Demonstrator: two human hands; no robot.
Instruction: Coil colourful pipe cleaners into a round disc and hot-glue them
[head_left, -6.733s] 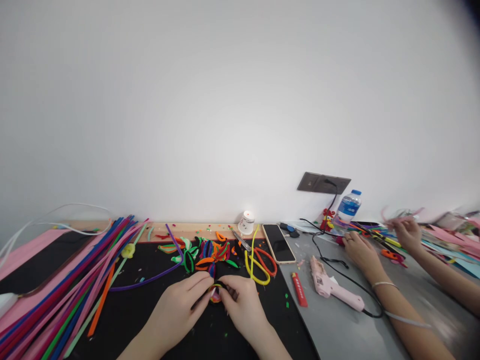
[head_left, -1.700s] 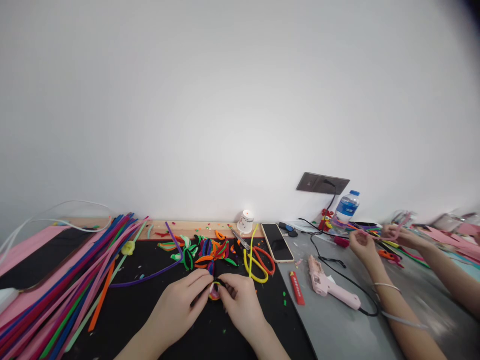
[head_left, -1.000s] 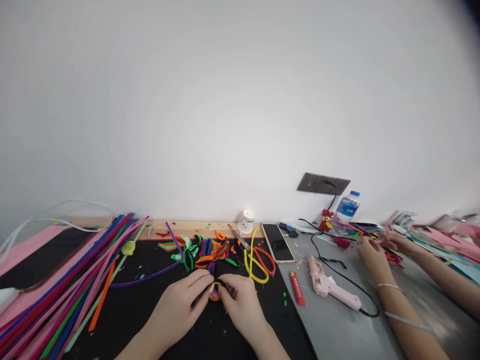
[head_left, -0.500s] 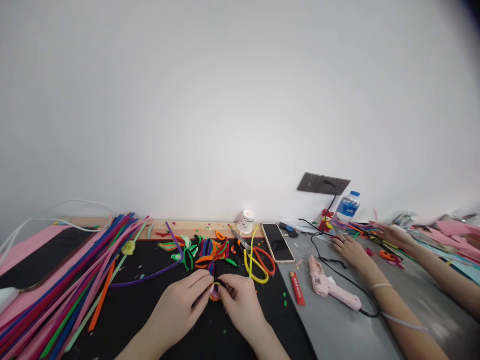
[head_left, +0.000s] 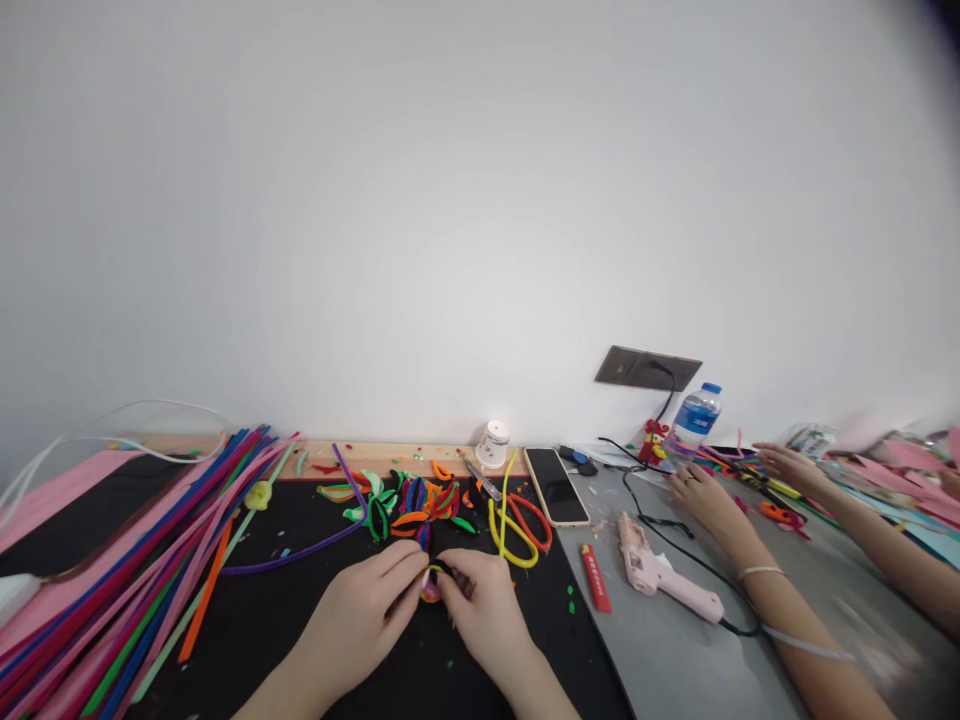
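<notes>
Over the black mat (head_left: 285, 640), my left hand (head_left: 373, 600) and my right hand (head_left: 480, 605) meet with fingertips pinched together. Between them is a small curled pipe cleaner piece (head_left: 430, 590), pinkish and orange with a dark strand; most of it is hidden by the fingers. Just beyond lies a pile of bent pipe cleaner loops (head_left: 420, 500) in green, orange, red and blue. Scissors (head_left: 484, 482) rest right of the pile, beside a bent yellow pipe cleaner (head_left: 517, 560). A purple pipe cleaner (head_left: 300, 552) curves across the mat on the left.
Long pipe cleaners (head_left: 172, 560) lie bundled at the left. A paper cup (head_left: 493, 445) stands upside down by the wall. To the right are a phone (head_left: 556, 487), a red box cutter-like stick (head_left: 595, 578), a pink glue gun (head_left: 664, 575), a bottle (head_left: 695, 415) and another person's hands (head_left: 709, 500).
My hands keep nearly the same pose around the small piece. On the right, the other person's hands have shifted slightly.
</notes>
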